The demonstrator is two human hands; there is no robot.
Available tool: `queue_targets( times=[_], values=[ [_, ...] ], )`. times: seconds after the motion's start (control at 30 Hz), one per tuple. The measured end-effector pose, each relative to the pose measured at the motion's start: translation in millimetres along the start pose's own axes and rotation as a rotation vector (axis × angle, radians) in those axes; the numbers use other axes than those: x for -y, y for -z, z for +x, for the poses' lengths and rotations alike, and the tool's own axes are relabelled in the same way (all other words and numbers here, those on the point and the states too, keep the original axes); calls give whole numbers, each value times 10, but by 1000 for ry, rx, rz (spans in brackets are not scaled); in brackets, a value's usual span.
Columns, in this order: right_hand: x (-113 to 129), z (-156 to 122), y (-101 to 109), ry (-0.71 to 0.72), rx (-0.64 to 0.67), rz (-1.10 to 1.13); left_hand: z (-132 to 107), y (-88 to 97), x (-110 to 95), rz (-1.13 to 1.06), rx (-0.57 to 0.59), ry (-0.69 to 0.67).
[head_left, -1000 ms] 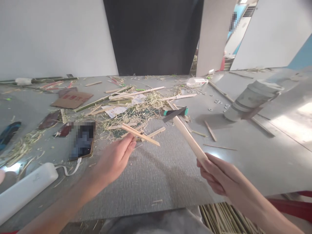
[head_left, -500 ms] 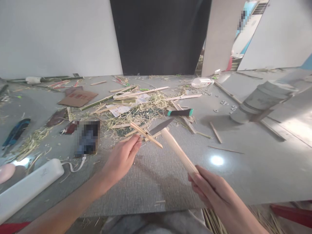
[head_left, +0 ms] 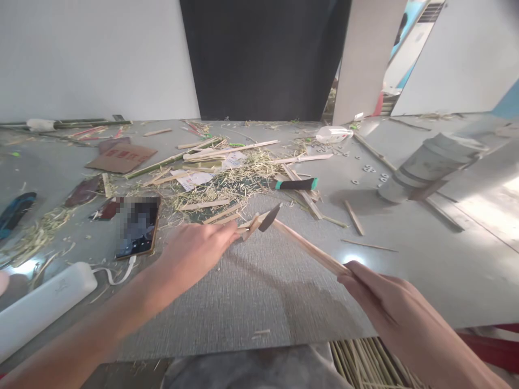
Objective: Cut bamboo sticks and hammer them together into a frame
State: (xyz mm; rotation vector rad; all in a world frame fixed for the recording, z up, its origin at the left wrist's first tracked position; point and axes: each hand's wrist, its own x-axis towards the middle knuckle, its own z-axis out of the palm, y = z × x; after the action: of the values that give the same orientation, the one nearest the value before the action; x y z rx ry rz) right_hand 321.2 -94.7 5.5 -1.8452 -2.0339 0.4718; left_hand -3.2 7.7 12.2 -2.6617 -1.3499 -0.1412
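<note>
The right hand (head_left: 385, 305) has its grip closed round the handle of a knife (head_left: 310, 247), blade above the middle of the tabletop (head_left: 227, 319). Right beside it, perhaps touching, are wood pieces (head_left: 252, 227) pinched in the left hand (head_left: 203, 246); shavings (head_left: 219, 192) lie beyond.

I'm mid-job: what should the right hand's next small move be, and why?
Probably ease the knife slightly rightward with the right hand and check its line before pressing: its blade sits right by the wooden strip in the left hand, near the fingers, and whether it touches is unclear.
</note>
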Motion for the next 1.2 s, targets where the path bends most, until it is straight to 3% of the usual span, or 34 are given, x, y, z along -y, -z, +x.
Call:
queue_targets(
  times=[0.27, 0.4, 0.53, 0.67, 0.8, 0.93, 1.07, 1.2],
  values=[
    [-51, 12, -110, 106, -32, -1, 7, -16, 11, 19, 35, 21],
    [-42, 28, -129, 90, -118, 28, 2, -33, 24, 17, 31, 35],
    [-9, 37, -127, 133, -51, 9, -10, -58, 49, 22, 17, 31],
    [0, 41, -126, 78, -127, 46, -21, -96, 59, 22, -4, 28],
    [4, 49, -128, 102, -27, 32, -17, -118, 43, -20, -20, -4],
    [-3, 28, -155, 14, -150, 69, -10, -119, 30, -23, 4, 18],
    [-23, 6, -206, 78, -37, 40, 1, -132, 44, -2, 28, 28],
    [-35, 9, -216, 46, -156, 52, 1, -147, 57, -8, 29, 32]
  ],
)
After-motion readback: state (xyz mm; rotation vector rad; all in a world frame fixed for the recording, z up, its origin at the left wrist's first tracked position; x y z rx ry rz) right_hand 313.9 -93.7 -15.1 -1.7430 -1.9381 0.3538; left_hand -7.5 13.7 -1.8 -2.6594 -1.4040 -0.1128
